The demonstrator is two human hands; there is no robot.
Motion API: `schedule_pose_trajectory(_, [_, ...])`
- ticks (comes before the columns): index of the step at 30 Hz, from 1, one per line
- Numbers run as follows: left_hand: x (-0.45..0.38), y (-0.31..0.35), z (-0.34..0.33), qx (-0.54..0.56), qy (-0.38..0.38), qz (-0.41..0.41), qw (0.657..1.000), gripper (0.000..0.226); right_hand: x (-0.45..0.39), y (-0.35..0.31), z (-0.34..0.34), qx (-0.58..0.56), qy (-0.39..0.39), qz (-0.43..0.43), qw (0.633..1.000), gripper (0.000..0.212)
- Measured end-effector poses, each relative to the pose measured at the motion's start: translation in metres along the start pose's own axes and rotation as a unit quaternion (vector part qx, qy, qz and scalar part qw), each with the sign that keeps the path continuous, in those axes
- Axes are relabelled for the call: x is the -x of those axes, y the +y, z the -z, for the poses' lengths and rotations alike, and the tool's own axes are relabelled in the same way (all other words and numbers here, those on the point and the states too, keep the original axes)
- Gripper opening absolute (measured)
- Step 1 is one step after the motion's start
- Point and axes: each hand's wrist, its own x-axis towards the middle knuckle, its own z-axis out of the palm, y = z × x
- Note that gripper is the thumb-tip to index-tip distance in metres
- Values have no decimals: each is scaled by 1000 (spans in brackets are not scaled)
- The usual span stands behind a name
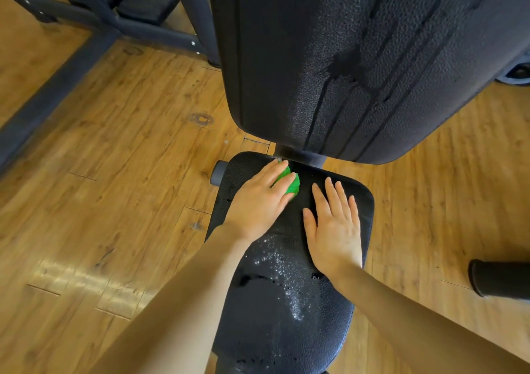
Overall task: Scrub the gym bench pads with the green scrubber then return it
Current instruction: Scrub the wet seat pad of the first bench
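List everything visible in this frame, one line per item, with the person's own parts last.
seat pad: 1, black, centre bottom, wet with droplets
back pad: 1, black, upper centre, drip streaks
green scrubber: 1, green, far end of the seat pad
foam roller: 1, black, right edge
frame bars: several, dark, upper left
wood floor: brown, all around
left hand: 1, pressing the scrubber
right hand: 1, flat on the seat pad

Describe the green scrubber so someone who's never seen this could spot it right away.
Find the black seat pad below the tilted back pad. At its far end, near the hinge, the left hand presses the green scrubber. It is the only bright green thing here.
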Motion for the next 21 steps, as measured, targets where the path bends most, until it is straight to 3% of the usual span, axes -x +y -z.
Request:
schedule_pose_trajectory(4, [-8,2,-8,14,-15,-40,999,34,0,0,0,11,0,0,1000,59])
schedule_pose_trajectory(7, [-18,0,-12,30,-45,-62,997,42,0,1,0,12,1,1,1000,59])
schedule_pose_trajectory(12, [-21,-17,-1,17,-20,-103,994,34,-1,0,-1,5,0,0,1000,60])
schedule_pose_trajectory(21, [-11,-53,12,-27,-7,-55,998,29,0,0,0,1,-3,0,1000,63])
